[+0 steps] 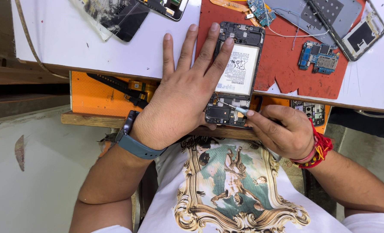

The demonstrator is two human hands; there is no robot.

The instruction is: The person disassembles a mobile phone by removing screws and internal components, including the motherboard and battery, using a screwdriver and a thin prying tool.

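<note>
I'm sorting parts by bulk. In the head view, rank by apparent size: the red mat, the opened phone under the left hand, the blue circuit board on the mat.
1. red mat
2. opened phone, partly hidden by the left hand
3. blue circuit board

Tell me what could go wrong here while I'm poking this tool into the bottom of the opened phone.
1. The tool in the right hand works close to the battery; a slip might nick it.
2. The opened phone overhangs the table edge, steadied only by the left hand, so it could tip off.
3. The loose circuit board and thin wire lie nearby and may get knocked.
</note>
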